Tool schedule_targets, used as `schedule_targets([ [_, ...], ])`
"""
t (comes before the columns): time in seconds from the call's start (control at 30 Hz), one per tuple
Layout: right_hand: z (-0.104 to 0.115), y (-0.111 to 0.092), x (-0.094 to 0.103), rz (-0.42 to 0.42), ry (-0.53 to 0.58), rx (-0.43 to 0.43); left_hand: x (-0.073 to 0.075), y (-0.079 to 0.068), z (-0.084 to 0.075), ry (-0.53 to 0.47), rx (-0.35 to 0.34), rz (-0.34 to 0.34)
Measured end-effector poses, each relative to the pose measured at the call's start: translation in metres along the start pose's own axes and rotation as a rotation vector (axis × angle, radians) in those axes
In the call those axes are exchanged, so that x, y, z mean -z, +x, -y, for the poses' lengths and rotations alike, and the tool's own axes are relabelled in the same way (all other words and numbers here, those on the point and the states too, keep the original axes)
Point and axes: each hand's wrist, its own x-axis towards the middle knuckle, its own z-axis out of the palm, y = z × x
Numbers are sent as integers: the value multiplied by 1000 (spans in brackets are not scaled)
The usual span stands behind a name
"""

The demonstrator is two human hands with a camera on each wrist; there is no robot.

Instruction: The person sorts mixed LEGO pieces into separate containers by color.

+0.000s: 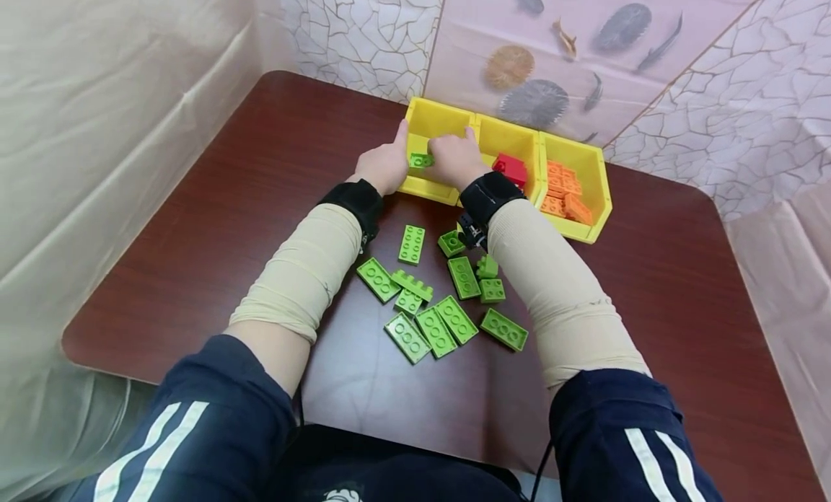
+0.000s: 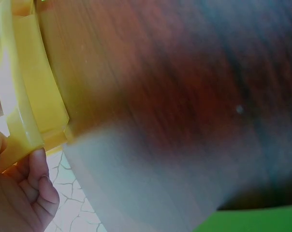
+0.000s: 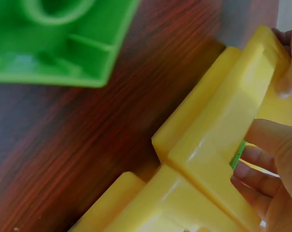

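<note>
At the back of the table stands a row of joined yellow bins (image 1: 425, 188). My left hand (image 1: 384, 164) grips the outer wall of the leftmost bin, its curled fingers (image 2: 38, 166) at the rim in the left wrist view. My right hand (image 1: 456, 158) is over that same bin, near its divider. It pinches a green toy brick (image 1: 420, 160), which shows as a thin strip by the fingers in the right wrist view; most of the grip is hidden. Several loose green bricks, including one long brick (image 1: 412, 244), lie on the table between my forearms.
Red bricks (image 1: 510, 170) lie in the middle bin, and several orange bricks (image 1: 563, 188) in the right one. A patterned wall covering (image 1: 363, 40) rises behind the brown table (image 1: 214, 192). A green brick (image 3: 64, 48) looms close in the right wrist view.
</note>
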Motion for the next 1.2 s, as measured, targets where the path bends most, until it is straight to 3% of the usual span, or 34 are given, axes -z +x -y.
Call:
schedule_targets([
  [0.2, 2, 12, -3, 70, 13, 33, 2, -2, 3, -37, 13, 12],
  [0.43, 0, 13, 3, 154, -51, 44, 6, -9, -5, -89, 43, 16],
  [0.6, 0, 13, 5, 193, -55, 56, 5, -10, -4, -204, 125, 24],
  [0.7, 1, 11, 8, 197, -22, 65, 6, -9, 0, -179, 119, 25],
  [0.87, -5, -9, 22, 132, 29, 79, 5, -9, -4, -79, 48, 26],
  [1.0, -3, -33, 31, 83, 50, 116, 5, -10, -4, -100, 55, 32],
  [1.2, 2, -78, 33, 43, 26, 197, 6, -8, -5, -191, 131, 25],
])
